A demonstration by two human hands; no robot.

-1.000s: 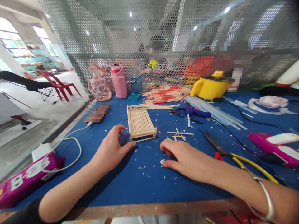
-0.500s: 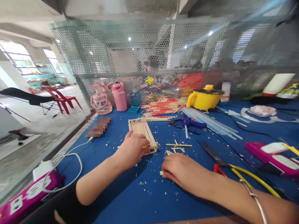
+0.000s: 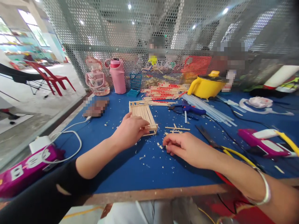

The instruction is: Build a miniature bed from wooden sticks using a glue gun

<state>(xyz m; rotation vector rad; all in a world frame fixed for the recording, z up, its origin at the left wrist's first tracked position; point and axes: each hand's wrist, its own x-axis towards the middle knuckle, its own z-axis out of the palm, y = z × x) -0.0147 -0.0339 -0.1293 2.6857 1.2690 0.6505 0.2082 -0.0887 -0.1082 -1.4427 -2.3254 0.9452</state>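
Observation:
My left hand (image 3: 130, 129) rests over the near end of a small bed-shaped frame (image 3: 143, 113) made of thin wooden sticks, its fingers curled round the near rail. Part of that rail is hidden under the hand. To the right, my right hand (image 3: 184, 144) hovers low over the table with fingers loosely bent and apart, and nothing shows between them. Small wood chips (image 3: 160, 145) lie by its fingertips. Just beyond it are a few short cut sticks (image 3: 177, 128), partly covered by the hand.
A blue glue gun (image 3: 192, 109) and translucent glue sticks (image 3: 210, 110) lie behind. Yellow-and-red-handled pliers (image 3: 212, 141) are beside my right forearm. Red-tipped sticks (image 3: 163, 91), a yellow pot (image 3: 206, 87), pink bottles (image 3: 118, 76) and a mesh panel (image 3: 105, 37) stand farther back.
My view has tilted down, so the table's front edge shows. My right hand has lifted and its fingers have loosened from the chips; my left hand stays on the stick frame.

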